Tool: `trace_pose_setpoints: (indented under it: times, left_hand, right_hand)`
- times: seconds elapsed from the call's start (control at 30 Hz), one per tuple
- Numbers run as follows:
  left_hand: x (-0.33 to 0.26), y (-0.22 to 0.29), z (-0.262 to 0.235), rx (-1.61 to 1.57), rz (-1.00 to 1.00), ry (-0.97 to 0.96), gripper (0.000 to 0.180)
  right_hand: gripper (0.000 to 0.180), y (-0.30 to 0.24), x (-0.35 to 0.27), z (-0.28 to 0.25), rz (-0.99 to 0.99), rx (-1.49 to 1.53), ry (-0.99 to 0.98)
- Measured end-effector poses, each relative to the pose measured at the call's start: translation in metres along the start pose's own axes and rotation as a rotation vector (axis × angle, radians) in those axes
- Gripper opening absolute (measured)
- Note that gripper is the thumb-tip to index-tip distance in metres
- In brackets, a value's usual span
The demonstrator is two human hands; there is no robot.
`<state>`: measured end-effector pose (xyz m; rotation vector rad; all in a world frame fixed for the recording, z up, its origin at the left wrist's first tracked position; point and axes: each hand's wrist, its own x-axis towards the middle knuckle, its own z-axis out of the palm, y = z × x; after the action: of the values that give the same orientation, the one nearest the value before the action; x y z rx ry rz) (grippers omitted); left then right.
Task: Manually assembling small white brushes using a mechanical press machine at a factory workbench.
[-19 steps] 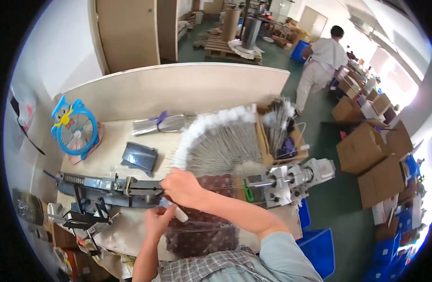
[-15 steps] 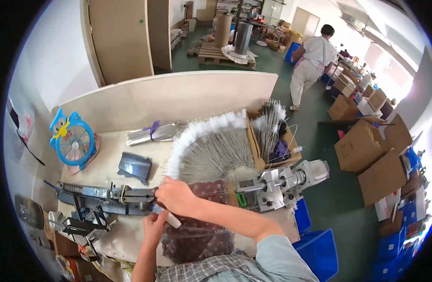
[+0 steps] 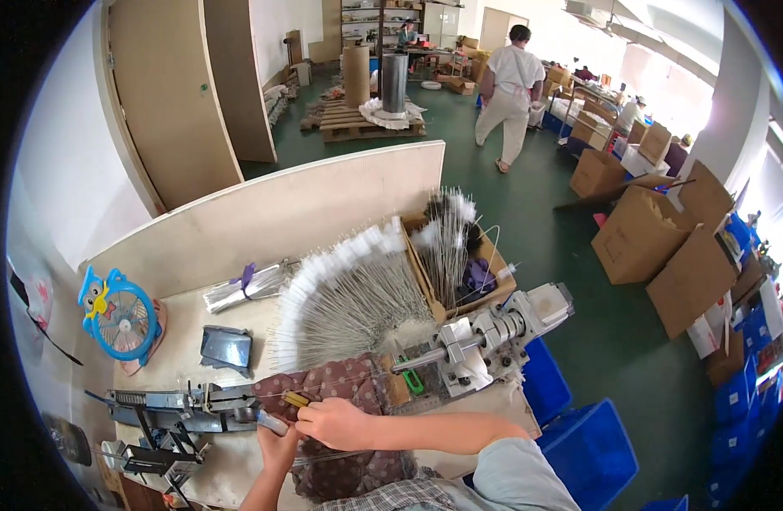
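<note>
My left hand (image 3: 276,448) grips a pale tube (image 3: 272,422) at the hand's twelve o'clock; my right hand (image 3: 333,423), curled, holds what I can't tell. The tube looks light, stiff, perhaps slippery: best pinched mid-body.

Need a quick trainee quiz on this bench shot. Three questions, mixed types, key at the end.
1. Multiple choice: what pattern is on the brown cloth?
A) stripes
B) dots
C) checks

2. True or false: the fanned-out, white-tipped wires lie to the right of the open cardboard box on the bench.

3. Fill in: of the camera wearer's two hands, the ____ one is nearer the blue animal-shaped fan.

Key:
1. B, dots.
2. False; they lie to its left.
3. Left; the left hand is nearer.
</note>
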<state>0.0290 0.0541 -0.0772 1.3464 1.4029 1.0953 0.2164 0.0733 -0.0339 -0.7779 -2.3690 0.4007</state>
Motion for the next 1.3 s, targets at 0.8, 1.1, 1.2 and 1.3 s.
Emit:
trace_pose_setpoints:
  times: [0.8, 1.1, 1.2, 1.3]
  left_hand:
    - [-0.046, -0.015, -0.147, -0.841, -0.5, 0.608, 0.02]
    - [-0.045, -0.018, -0.15, -0.87, -0.497, 0.748, 0.027]
    - [-0.047, -0.035, -0.159, -0.868, -0.497, 0.72, 0.023]
    - [-0.051, -0.032, -0.157, -0.855, -0.47, 0.707, 0.02]
  right_hand:
    - [0.022, 0.034, 0.026, 0.044, 0.31, -0.17, 0.073]
    - [0.024, 0.039, 0.019, 0.033, 0.33, -0.044, -0.143]
    - [0.022, 0.043, 0.012, 0.031, 0.325, -0.02, -0.169]
    - [0.023, 0.033, 0.011, 0.015, 0.318, -0.02, -0.247]
